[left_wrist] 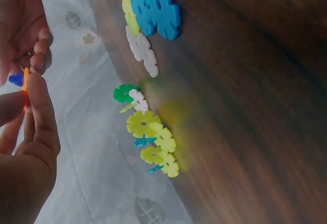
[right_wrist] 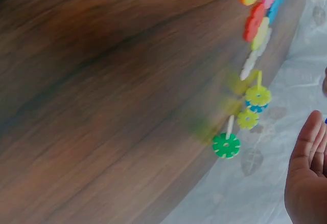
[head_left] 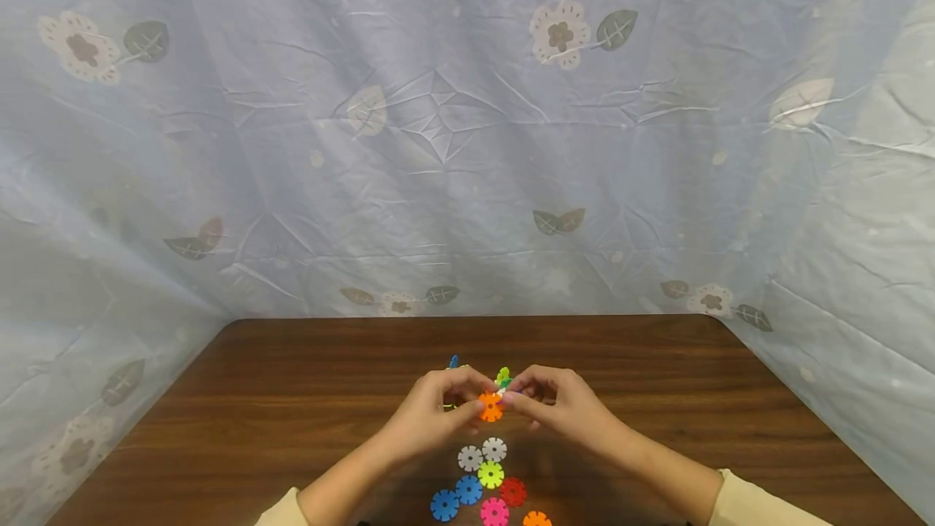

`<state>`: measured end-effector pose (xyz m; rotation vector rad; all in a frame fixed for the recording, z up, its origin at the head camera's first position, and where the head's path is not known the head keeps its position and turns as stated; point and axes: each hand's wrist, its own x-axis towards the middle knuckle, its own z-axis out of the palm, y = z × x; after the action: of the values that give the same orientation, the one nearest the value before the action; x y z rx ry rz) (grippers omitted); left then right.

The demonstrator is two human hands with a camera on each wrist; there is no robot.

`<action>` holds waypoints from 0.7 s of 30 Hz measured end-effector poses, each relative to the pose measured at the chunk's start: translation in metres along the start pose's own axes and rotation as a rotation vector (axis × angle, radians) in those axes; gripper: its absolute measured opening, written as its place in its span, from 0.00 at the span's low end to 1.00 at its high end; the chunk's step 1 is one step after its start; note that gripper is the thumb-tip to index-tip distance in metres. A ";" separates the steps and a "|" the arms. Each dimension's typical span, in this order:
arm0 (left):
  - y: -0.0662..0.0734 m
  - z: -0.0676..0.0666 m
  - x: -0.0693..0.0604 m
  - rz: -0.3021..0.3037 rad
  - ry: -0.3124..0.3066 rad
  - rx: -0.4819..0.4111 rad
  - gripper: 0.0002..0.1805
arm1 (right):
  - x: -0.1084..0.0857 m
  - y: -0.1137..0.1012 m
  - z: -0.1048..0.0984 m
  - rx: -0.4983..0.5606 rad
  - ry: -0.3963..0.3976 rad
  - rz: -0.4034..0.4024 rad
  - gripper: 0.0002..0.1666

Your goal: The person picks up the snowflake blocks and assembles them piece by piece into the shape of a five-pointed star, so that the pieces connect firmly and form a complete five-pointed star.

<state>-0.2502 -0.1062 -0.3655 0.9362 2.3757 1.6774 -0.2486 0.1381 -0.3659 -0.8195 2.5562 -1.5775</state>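
My left hand [head_left: 437,411] pinches an orange notched flower disc [head_left: 491,407] between thumb and fingers, above the table. Close beside it, my right hand [head_left: 566,406] pinches a small blue notched disc [left_wrist: 16,79], mostly hidden by its fingers. The orange disc [left_wrist: 25,83] appears edge-on in the left wrist view, right by the blue one; whether they are joined I cannot tell. Behind the hands stand discs slotted together: a green disc [left_wrist: 124,93] with a white disc [left_wrist: 138,100], and yellow discs [left_wrist: 143,124] with blue ones between.
Loose discs lie flat on the brown wooden table [head_left: 292,396] nearer the body: white [head_left: 471,458], yellow [head_left: 491,474], blue [head_left: 444,505], red [head_left: 514,492], pink [head_left: 494,511] and orange [head_left: 536,519]. A patterned pale curtain [head_left: 438,185] surrounds the table's back and sides.
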 end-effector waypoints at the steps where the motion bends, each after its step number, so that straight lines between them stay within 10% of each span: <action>1: -0.001 -0.001 0.000 -0.009 0.011 -0.030 0.12 | 0.000 0.003 -0.002 -0.002 -0.013 -0.006 0.16; 13: -0.002 -0.003 0.001 -0.060 0.144 -0.179 0.14 | -0.019 0.036 0.003 -0.191 -0.413 -0.095 0.19; 21: 0.001 0.001 0.002 -0.111 0.149 -0.237 0.14 | -0.025 0.043 0.012 -0.289 -0.442 -0.205 0.17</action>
<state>-0.2514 -0.1041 -0.3646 0.6509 2.2012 1.9905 -0.2412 0.1546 -0.4137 -1.3222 2.4497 -0.9247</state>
